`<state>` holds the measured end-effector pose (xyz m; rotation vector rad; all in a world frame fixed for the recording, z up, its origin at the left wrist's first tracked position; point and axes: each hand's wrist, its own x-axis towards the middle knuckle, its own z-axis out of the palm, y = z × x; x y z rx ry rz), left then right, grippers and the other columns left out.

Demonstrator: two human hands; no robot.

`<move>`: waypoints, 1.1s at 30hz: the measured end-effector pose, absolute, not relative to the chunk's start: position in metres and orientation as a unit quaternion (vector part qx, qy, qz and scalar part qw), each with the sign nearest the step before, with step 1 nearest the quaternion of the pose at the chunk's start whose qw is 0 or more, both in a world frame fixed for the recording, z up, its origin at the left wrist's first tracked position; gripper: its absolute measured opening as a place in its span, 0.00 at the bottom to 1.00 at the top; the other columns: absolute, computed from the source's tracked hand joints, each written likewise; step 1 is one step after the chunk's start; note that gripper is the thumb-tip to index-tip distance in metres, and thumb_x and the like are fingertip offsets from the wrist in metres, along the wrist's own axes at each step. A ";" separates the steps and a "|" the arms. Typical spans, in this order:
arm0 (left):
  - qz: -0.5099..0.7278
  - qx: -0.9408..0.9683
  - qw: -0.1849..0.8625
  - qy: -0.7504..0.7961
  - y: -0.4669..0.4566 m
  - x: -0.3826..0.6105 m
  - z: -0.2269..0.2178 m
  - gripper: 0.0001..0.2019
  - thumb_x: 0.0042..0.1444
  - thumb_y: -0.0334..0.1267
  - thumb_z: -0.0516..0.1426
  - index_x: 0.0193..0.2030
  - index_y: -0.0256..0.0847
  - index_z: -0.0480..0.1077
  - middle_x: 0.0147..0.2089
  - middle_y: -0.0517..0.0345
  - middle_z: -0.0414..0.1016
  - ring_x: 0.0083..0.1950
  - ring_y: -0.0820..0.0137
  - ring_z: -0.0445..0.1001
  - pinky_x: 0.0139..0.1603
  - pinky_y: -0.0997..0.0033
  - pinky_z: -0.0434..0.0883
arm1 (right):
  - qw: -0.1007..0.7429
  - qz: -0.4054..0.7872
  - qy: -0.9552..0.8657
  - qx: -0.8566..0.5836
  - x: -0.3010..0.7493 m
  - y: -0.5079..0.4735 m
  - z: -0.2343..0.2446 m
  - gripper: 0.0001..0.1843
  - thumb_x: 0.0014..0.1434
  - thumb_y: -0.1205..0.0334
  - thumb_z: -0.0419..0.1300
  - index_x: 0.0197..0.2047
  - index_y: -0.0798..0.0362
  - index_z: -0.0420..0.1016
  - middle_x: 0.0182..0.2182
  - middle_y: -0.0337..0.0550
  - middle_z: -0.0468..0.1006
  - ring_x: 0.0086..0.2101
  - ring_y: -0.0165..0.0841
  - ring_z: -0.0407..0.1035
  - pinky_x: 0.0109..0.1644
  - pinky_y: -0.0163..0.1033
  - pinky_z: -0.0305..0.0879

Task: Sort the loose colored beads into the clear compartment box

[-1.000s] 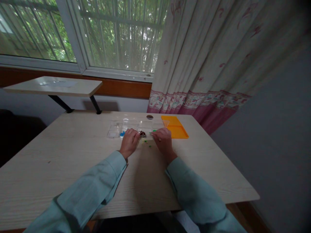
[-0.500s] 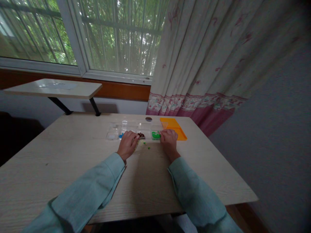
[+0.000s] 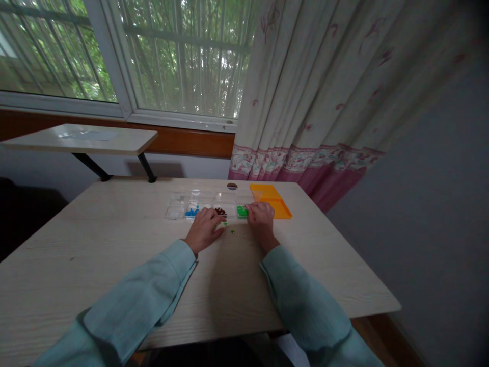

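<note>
A clear divided plastic box [image 3: 207, 197] lies near the table's far edge. Small blue pieces [image 3: 192, 212], dark brown pieces [image 3: 220, 211] and green pieces [image 3: 242, 211] fill separate compartments. My left hand [image 3: 206, 228] rests in front of the brown pieces, thumb and forefinger apart, over a few loose light and green bits on the tabletop. One loose green piece [image 3: 233, 232] lies between my hands. At the green compartment's right side is my right hand [image 3: 262, 219], its fingers drawn together; whatever they pinch is too small or hidden to make out.
An orange tray [image 3: 281, 209] lies just behind and right of my right hand. A raised shelf [image 3: 82, 138] on black legs stands at the table's back left. Behind the table are a window [image 3: 183, 61] and a patterned curtain [image 3: 290, 102].
My left hand has turned and its thumb and forefinger have spread over the loose bits, uncovering more of the blue pieces. My right hand stays by the green compartment.
</note>
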<state>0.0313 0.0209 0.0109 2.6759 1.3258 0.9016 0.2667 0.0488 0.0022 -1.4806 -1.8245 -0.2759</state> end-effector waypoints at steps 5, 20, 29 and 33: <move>0.270 0.862 0.011 0.429 0.019 0.032 0.012 0.08 0.60 0.42 0.57 0.44 0.48 0.74 0.44 0.51 0.68 0.48 0.61 0.64 0.48 0.59 0.63 | 0.382 -0.111 -0.720 -0.569 0.265 0.049 0.001 0.10 0.63 0.62 0.55 0.39 0.49 0.79 0.38 0.43 0.76 0.42 0.38 0.61 0.48 0.44 0.50; 0.258 0.873 0.012 0.414 0.021 0.041 0.011 0.06 0.61 0.39 0.55 0.41 0.45 0.73 0.43 0.52 0.69 0.47 0.62 0.64 0.46 0.61 0.61 | 0.370 -0.112 -0.732 -0.561 0.259 0.046 0.004 0.11 0.65 0.59 0.54 0.38 0.51 0.78 0.37 0.44 0.77 0.42 0.37 0.63 0.48 0.44 0.52; 0.377 0.819 0.045 0.430 0.028 0.037 0.006 0.11 0.65 0.40 0.49 0.38 0.39 0.70 0.39 0.52 0.70 0.44 0.64 0.65 0.47 0.62 0.63 | 0.379 -0.068 -0.799 -0.463 0.242 0.031 0.014 0.12 0.65 0.58 0.54 0.41 0.48 0.79 0.36 0.43 0.77 0.42 0.36 0.64 0.49 0.43 0.55; 0.448 0.771 0.086 0.445 0.032 0.032 0.006 0.12 0.66 0.42 0.49 0.36 0.40 0.69 0.37 0.54 0.70 0.43 0.66 0.66 0.47 0.63 0.63 | 0.359 -0.047 -0.832 -0.421 0.229 0.022 0.016 0.14 0.64 0.54 0.56 0.50 0.45 0.76 0.38 0.42 0.77 0.43 0.36 0.64 0.50 0.43 0.55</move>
